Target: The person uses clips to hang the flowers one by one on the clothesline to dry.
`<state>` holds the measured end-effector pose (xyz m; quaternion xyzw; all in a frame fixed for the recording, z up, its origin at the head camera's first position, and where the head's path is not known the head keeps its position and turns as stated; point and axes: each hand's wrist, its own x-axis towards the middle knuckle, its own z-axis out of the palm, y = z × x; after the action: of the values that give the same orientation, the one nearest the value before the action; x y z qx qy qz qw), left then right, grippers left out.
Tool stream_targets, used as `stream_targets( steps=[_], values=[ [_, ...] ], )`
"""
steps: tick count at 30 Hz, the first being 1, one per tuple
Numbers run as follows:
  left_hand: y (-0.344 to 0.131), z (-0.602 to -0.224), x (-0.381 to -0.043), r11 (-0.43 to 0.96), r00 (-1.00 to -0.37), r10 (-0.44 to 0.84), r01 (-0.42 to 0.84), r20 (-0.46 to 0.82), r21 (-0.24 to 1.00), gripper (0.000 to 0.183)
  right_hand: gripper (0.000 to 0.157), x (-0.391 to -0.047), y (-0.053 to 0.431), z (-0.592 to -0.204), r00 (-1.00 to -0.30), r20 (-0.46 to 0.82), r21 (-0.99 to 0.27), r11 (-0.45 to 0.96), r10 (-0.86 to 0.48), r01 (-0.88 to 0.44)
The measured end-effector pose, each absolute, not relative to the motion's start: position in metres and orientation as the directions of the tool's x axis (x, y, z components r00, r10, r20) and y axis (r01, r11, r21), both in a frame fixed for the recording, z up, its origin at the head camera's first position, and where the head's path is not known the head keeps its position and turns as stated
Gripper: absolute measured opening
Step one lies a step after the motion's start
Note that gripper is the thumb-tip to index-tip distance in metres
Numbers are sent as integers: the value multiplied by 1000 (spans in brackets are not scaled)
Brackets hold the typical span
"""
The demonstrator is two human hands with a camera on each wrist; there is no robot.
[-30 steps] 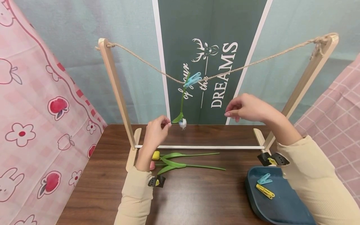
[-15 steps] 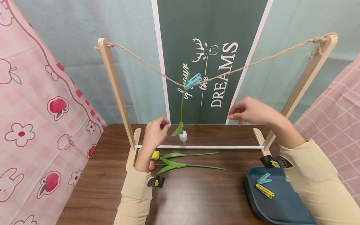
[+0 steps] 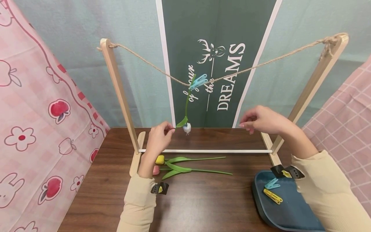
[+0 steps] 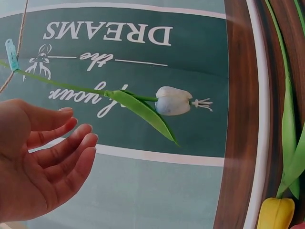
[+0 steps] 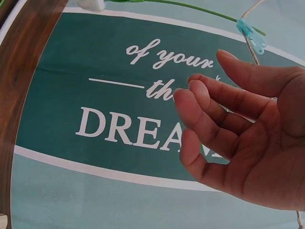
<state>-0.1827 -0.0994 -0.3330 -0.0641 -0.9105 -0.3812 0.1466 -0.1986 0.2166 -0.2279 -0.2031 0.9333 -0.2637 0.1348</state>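
Observation:
A white artificial tulip hangs head down from the twine, its stem clipped there by a light blue clothespin. My left hand is just left of the bloom, fingers loosely curled and holding nothing; the left wrist view shows a gap between its fingertips and the green leaf. Farther right, my right hand hovers in the air with relaxed fingers, nothing in its grasp. On the table below lie a yellow tulip and a pink tulip, stems pointing right.
Two wooden posts hold up the twine, joined low down by a white rod. A dark blue tray at the front right holds another light blue clothespin and a yellow clothespin. Curtains surround the brown table.
The hanging white tulip has bobbed down and back up on the sagging twine. My right hand has drawn away to the right and slightly down; the left has barely moved.

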Motion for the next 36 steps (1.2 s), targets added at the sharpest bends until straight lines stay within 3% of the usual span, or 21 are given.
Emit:
stream_targets(
  steps=[36],
  values=[
    [-117,-358,-172,724,-972,22,176,233,667,7,19,-167,273,-294,-896,-205,-574,790,-395,-217]
  ],
)
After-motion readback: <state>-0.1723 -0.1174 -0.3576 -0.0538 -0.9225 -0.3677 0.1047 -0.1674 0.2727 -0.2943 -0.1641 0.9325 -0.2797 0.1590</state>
